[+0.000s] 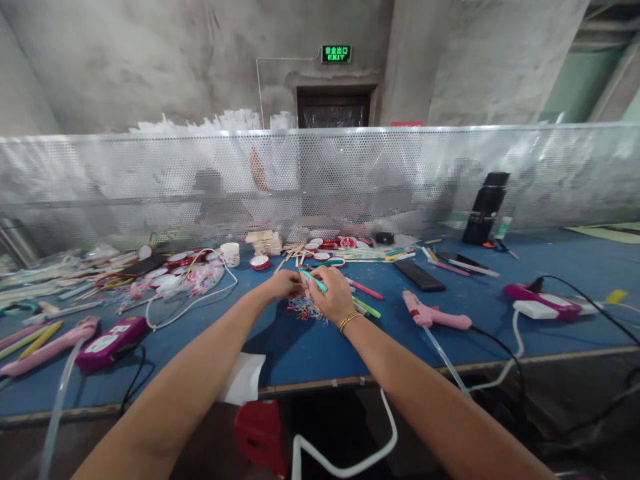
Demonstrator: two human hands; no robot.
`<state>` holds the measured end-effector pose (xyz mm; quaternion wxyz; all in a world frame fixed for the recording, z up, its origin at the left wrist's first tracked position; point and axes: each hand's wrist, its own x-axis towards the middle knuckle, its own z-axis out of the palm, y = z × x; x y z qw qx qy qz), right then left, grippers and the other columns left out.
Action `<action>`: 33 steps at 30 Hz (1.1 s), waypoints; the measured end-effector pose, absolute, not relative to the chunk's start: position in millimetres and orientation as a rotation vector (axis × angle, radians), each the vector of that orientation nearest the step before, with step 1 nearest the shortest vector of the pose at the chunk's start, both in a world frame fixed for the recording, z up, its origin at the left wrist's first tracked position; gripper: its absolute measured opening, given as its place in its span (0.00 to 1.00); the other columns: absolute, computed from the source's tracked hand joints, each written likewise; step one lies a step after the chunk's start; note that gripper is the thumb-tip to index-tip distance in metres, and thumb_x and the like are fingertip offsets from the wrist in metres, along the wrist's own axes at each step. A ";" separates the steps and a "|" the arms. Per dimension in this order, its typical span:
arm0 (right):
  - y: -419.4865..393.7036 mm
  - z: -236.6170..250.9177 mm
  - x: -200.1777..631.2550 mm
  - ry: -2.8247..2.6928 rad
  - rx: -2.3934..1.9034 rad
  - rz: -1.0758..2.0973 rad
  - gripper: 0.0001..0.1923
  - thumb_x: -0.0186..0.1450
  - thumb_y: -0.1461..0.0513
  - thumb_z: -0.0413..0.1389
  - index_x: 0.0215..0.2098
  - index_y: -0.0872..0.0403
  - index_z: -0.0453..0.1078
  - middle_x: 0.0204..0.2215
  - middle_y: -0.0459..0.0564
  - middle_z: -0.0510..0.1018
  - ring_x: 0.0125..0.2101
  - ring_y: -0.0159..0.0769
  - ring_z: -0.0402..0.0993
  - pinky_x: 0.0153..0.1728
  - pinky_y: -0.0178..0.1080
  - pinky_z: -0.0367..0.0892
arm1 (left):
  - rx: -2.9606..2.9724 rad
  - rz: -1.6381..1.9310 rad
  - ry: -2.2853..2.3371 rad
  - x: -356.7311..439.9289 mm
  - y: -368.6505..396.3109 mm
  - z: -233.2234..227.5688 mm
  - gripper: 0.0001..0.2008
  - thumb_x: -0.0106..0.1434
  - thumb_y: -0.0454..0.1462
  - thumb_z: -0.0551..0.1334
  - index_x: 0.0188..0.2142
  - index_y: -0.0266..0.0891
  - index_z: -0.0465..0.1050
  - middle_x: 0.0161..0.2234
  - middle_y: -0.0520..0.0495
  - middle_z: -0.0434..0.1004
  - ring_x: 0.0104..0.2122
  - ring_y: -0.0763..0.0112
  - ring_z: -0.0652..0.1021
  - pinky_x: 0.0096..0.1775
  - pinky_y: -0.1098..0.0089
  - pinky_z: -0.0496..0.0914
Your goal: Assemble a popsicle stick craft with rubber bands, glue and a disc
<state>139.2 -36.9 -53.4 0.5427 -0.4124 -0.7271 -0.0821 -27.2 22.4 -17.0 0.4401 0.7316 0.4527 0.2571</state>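
My right hand [333,291] is closed around a turquoise marker pen [317,281], its tip slanting toward my left hand. My left hand [286,285] is closed with its fingertips together, close to the pen's tip; whatever sits between those fingers is too small and hidden to make out. Just below both hands, a tangle of thin multicoloured strings [303,308] lies on the blue table [295,353]. A pink marker [368,289] and a green marker [367,307] rest beside my right hand.
Pink glue guns [434,315] with cords lie on both sides, near purple power strips [543,303]. A black phone [419,275] is at the right, a black bottle [485,210] behind it. Craft sticks, red-rimmed lids [260,262] and a paper cup [230,254] line the back by a perforated screen [345,187].
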 end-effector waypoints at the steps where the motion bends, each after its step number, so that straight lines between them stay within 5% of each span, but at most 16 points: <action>1: -36.7 -53.5 139.2 -1.720 -0.984 -0.196 0.04 0.66 0.61 0.52 0.37 0.52 0.68 0.32 0.49 0.76 0.37 0.39 0.69 0.42 0.39 0.62 | 1.816 0.641 1.132 -27.0 22.2 -16.6 0.12 0.45 0.40 0.71 0.24 0.34 0.74 0.21 0.50 0.76 0.22 0.75 0.74 0.26 0.74 0.65; 33: -37.2 -52.4 138.4 -1.750 -0.946 -0.181 0.06 0.66 0.61 0.51 0.38 0.53 0.69 0.33 0.50 0.76 0.38 0.39 0.69 0.43 0.39 0.62 | 1.806 0.632 1.171 -23.7 16.6 -11.1 0.09 0.47 0.37 0.69 0.22 0.35 0.71 0.19 0.52 0.73 0.21 0.76 0.73 0.24 0.75 0.64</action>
